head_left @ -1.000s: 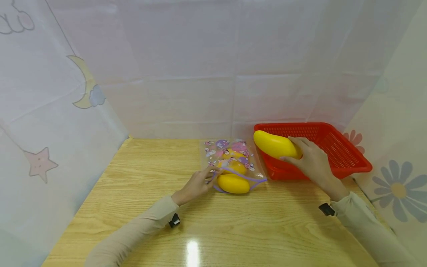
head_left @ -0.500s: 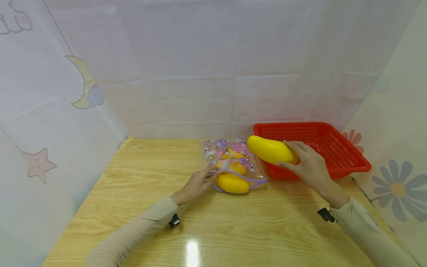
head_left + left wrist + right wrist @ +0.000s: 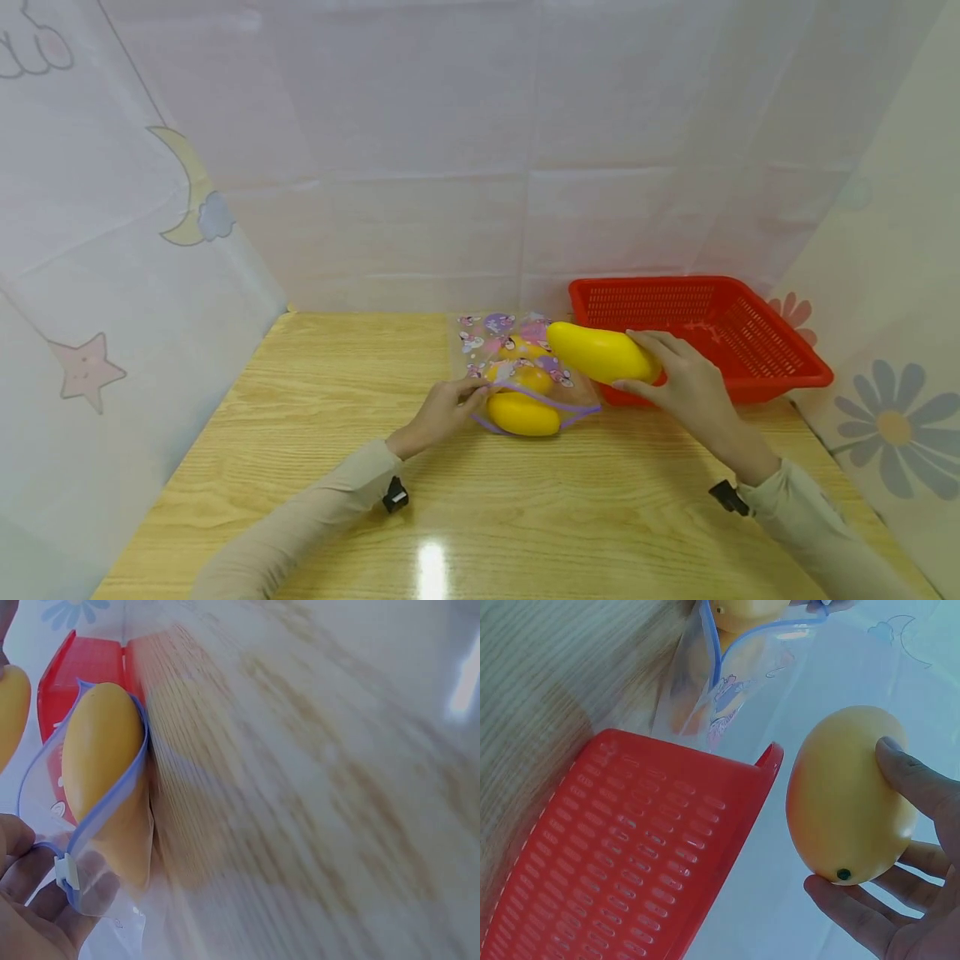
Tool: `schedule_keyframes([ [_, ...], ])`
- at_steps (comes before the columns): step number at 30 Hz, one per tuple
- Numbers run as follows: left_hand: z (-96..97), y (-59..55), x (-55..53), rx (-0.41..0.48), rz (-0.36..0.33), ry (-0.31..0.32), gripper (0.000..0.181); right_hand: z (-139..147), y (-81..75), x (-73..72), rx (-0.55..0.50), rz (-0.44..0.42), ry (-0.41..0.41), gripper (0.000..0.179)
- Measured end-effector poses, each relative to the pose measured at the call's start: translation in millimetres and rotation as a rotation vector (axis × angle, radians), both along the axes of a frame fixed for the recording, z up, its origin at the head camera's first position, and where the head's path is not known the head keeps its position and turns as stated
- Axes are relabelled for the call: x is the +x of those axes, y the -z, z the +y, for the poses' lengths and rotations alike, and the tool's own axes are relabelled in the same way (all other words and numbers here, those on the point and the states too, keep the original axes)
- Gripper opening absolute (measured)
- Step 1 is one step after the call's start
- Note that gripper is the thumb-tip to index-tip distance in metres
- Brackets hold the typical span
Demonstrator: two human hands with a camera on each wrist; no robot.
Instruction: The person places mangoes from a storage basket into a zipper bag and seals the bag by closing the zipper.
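My right hand grips a yellow mango by one end, holding it up between the red basket and the bag. In the right wrist view that mango shows a dark stem spot. A clear zip bag with pink and purple cartoon prints lies flat on the table, its purple-edged mouth towards me. Several mangoes are inside it, and one mango sits right in the mouth. My left hand pinches the left corner of the bag's mouth, by the white slider seen in the left wrist view.
A red plastic basket with slotted walls stands at the back right, beside the bag. The wooden table meets pale printed sheets at the back and sides.
My right hand has carried the mango left and slightly down, from over the basket towards the bag. The left hand stays at the bag's corner.
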State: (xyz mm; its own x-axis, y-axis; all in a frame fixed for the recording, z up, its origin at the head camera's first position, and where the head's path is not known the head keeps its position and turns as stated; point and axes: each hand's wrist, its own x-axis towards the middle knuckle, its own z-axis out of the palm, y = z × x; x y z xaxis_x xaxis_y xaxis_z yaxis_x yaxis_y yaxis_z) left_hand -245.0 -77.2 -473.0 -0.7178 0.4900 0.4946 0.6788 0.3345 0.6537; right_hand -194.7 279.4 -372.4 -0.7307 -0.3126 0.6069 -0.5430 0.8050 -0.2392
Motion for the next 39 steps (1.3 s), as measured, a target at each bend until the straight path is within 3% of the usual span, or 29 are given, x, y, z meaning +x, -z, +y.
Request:
schedule_keyframes([
  [11, 1.6, -4.9, 2.8, 0.035, -0.067, -0.020, 0.023, -7.9, 7.8, 8.8, 0.019, -0.015, -0.027, 0.076],
  [26, 1.9, -4.5, 1.0, 0.031, -0.065, -0.017, 0.022, -21.5, 9.3, 21.5, 0.069, -0.010, -0.079, 0.075],
  [39, 3.1, -2.7, -0.3, 0.026, -0.055, -0.023, 0.022, -30.1, 21.5, 26.7, 0.092, 0.010, -0.087, 0.075],
])
